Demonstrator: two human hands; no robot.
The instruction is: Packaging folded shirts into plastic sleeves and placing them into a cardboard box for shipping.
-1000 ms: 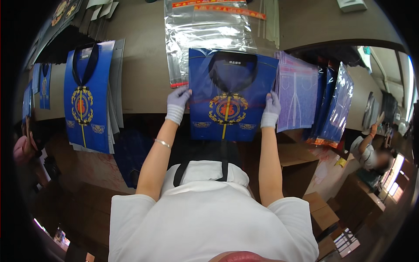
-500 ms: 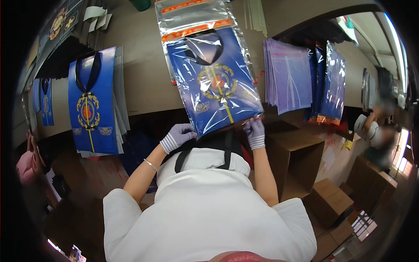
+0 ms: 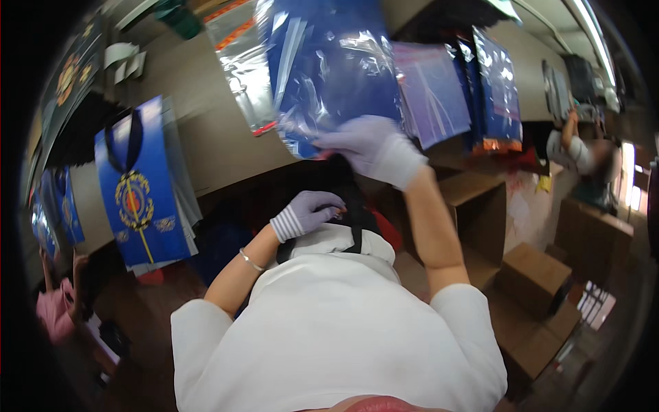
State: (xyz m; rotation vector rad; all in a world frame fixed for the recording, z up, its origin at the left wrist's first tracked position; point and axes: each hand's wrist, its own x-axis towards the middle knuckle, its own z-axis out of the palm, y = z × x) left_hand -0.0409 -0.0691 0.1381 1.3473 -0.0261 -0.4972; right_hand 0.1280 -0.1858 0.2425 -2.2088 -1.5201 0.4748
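A shiny clear plastic sleeve with a blue paper bag (image 3: 336, 69) inside lies on the table in front of me, its plain blue face showing. My right hand (image 3: 381, 147), in a pale lilac glove with a striped cuff, reaches across the sleeve's near edge. Its fingers are smeared by motion beside a small reddish strip, and I cannot tell whether they grip it. Close to my waist, apart from the sleeve, my left hand (image 3: 312, 213) is gloved too and its fingers are curled closed. Something small may be at its fingertips, too small to name.
Flat clear sleeves with orange-red bands (image 3: 247, 75) lie left of the wrapped bag. Blue emblem bags (image 3: 134, 196) stack at the left. Purple-tinted sleeves (image 3: 432, 93) and wrapped blue bags (image 3: 500, 93) lie right. An open carton (image 3: 484, 206) stands below the table. Other people work at both sides.
The wrapped bag has moved away from me, and its emblem face no longer shows. My right hand has swung up and left over its near edge; my left has left its corner and drawn in.
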